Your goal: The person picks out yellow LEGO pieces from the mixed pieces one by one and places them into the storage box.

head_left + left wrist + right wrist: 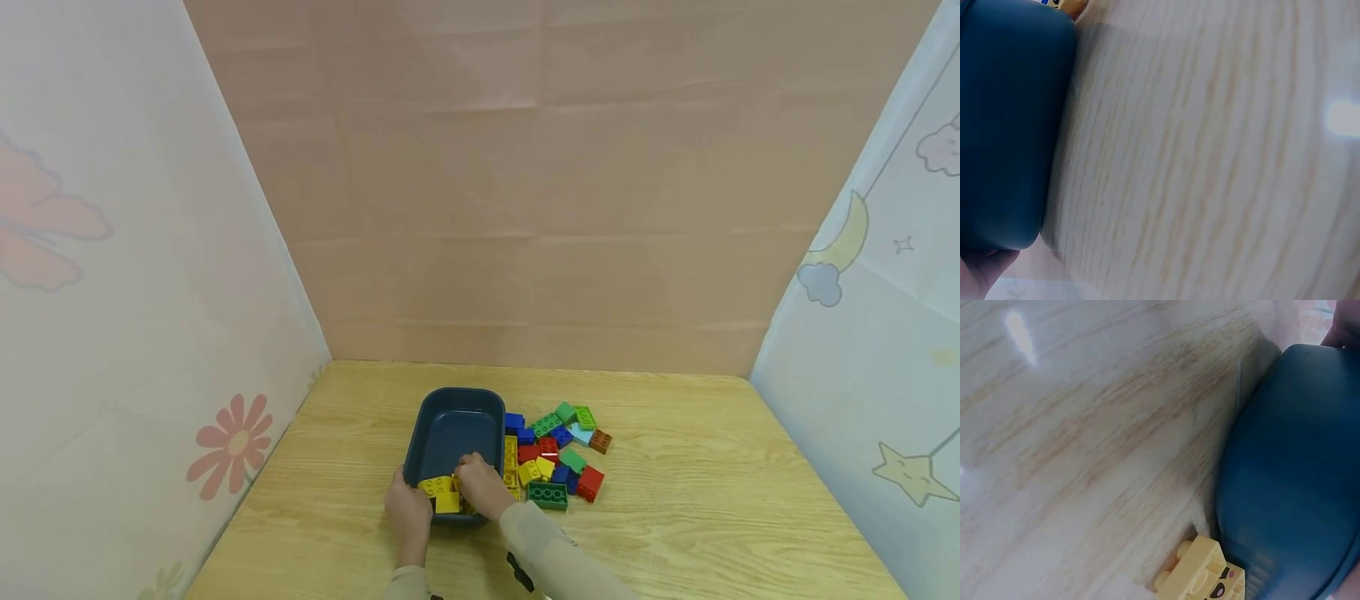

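Observation:
A dark blue plastic tray (459,414) stands on the wooden table, with several yellow toy bricks (447,502) gathered in its near end. My left hand (409,510) grips the tray's left side near the front corner; part of that hand (979,275) shows at the lower left of the left wrist view. Over the tray's near right side, my right hand (483,487) reaches in with bent fingers and seems to pinch a yellow brick, its fingertips partly hidden. Outside the tray wall, the right wrist view has a pale yellow brick with a printed face (1210,572).
Right of the tray lies a loose spread of bricks: red (590,483), dark green (547,496), light green (585,417), blue (513,422), brown (600,441) and yellow (511,454), some against its wall. Paper-covered walls (525,250) border the wooden table (697,483).

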Tool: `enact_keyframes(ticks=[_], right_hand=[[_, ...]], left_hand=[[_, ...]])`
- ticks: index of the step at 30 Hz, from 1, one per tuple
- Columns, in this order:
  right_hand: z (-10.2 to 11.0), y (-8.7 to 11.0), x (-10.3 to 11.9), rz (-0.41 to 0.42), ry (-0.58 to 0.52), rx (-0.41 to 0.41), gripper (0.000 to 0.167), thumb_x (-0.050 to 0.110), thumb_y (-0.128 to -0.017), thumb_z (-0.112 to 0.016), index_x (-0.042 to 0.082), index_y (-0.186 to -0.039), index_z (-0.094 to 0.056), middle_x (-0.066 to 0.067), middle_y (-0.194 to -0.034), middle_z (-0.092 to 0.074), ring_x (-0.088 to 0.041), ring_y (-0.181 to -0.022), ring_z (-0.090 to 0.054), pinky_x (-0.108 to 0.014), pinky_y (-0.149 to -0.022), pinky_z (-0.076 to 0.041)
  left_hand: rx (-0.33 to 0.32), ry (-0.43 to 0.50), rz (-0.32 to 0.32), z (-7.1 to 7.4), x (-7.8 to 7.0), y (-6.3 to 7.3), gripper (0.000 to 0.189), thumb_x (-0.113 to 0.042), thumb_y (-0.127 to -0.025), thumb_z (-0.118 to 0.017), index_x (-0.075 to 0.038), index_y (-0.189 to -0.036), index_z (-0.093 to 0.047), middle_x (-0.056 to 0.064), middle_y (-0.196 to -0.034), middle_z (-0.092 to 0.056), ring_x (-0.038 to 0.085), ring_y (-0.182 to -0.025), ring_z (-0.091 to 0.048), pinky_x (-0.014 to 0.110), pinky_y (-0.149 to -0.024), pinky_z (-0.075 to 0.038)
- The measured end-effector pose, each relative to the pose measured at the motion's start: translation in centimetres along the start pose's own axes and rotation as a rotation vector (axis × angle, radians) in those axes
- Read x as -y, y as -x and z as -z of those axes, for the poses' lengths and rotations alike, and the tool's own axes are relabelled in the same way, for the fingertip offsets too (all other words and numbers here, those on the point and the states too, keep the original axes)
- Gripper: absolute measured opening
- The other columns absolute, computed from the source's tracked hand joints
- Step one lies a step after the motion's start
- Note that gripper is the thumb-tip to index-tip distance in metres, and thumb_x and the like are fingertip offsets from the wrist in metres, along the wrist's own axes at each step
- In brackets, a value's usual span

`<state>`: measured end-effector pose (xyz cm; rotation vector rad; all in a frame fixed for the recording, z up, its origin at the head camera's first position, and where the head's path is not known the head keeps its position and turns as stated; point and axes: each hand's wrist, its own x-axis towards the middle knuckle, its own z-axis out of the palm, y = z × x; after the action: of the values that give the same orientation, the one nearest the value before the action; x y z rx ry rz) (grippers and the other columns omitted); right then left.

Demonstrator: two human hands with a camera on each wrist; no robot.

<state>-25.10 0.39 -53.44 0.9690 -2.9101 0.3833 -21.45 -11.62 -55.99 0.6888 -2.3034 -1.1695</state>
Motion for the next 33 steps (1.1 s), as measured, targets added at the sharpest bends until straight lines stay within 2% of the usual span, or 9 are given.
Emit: enact_keyframes(ticks=[4,10,19,27,33], right_hand=[[0.3,0.3,-0.1,0.048,0.008,-0.052,0.009,0.006,-0.079,-0.064,0.005,-0.087,-0.069,-0.005,-0.092,-0.06,-0.015,-0.08,-0.05,-0.021,-0.069,-0.048],[1.0,0.8,-1.2,0.126,-0.044,-0.233,0.011,0.002,-0.077,-0.065,0.003,-0.087,-0.068,-0.006,-0.092,-0.059,-0.017,-0.087,-0.052,-0.02,-0.074,-0.047],[2.4,2.4,-3.5,0.061,-0.15,-0.395,0.014,-0.003,-0.076,-0.064,0.0,-0.09,-0.065,-0.007,-0.091,-0.055,-0.019,-0.085,-0.052,-0.023,-0.07,-0.048],[2.6,3.7,-5.8,-0.028,-0.118,-0.425,0.014,-0.004,-0.076,-0.063,0.0,-0.09,-0.065,-0.01,-0.091,-0.055,-0.022,-0.086,-0.053,-0.026,-0.065,-0.049],[2.7,4.4,-7.1,-0.14,-0.14,-0.355,0.015,-0.002,-0.076,-0.064,-0.003,-0.091,-0.065,-0.014,-0.091,-0.056,-0.028,-0.087,-0.053,-0.032,-0.062,-0.05]], left_hand=[[-0.001,0.003,-0.002,0.0,0.1,0.0,0.037,0.014,-0.073,-0.046,0.014,-0.109,-0.054,0.031,-0.1,-0.058,0.042,-0.086,-0.057,0.05,-0.066,-0.046],[-0.007,0.002,-0.011,0.0,0.2,0.0,0.037,0.014,-0.073,-0.046,0.013,-0.11,-0.054,0.03,-0.099,-0.058,0.042,-0.083,-0.058,0.05,-0.063,-0.046],[-0.023,-0.012,0.014,0.2,0.1,-0.2,0.039,0.014,-0.073,-0.045,0.011,-0.111,-0.055,0.029,-0.1,-0.058,0.042,-0.083,-0.058,0.048,-0.06,-0.046],[-0.006,0.002,0.007,0.2,0.0,0.0,0.039,0.015,-0.074,-0.046,0.013,-0.111,-0.053,0.031,-0.102,-0.057,0.042,-0.086,-0.057,0.049,-0.063,-0.047],[0.01,0.003,0.022,0.1,0.0,0.0,0.039,0.015,-0.074,-0.045,0.013,-0.112,-0.052,0.031,-0.105,-0.056,0.043,-0.091,-0.056,0.05,-0.069,-0.047]])
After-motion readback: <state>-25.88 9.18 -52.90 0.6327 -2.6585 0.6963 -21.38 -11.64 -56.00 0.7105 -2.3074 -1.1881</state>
